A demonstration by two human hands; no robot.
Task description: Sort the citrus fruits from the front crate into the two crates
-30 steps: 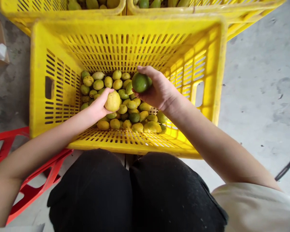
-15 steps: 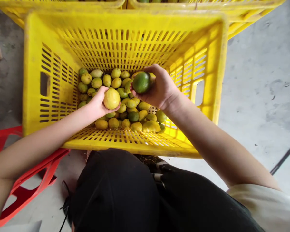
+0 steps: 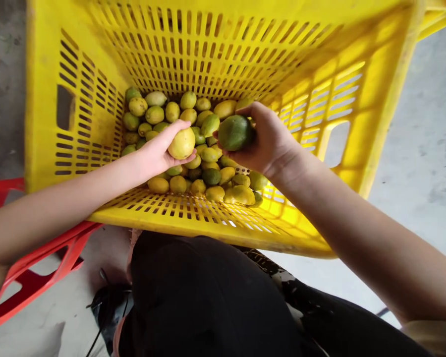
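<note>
A big yellow slotted crate [image 3: 78, 124] stands on the floor in front of my knees. Its bottom holds a heap of small yellow and green citrus fruits [image 3: 193, 168]. My left hand [image 3: 156, 156] reaches in from the left and grips a yellow fruit [image 3: 181, 143] above the heap. My right hand [image 3: 271, 144] comes in from the right and holds a dark green fruit [image 3: 235, 132] in its fingertips. The two held fruits hang close together, a short gap between them, over the middle of the heap.
A red plastic frame [image 3: 33, 263] lies on the concrete floor at the lower left. Another yellow crate's edge [image 3: 438, 15] shows at the top right. Grey concrete floor [image 3: 423, 148] runs along the right side. My dark-clothed legs [image 3: 208, 302] are just below the crate.
The view has moved closer and lower over the crate, so the far crates left the frame. Both hands keep their fruits and sit slightly further right.
</note>
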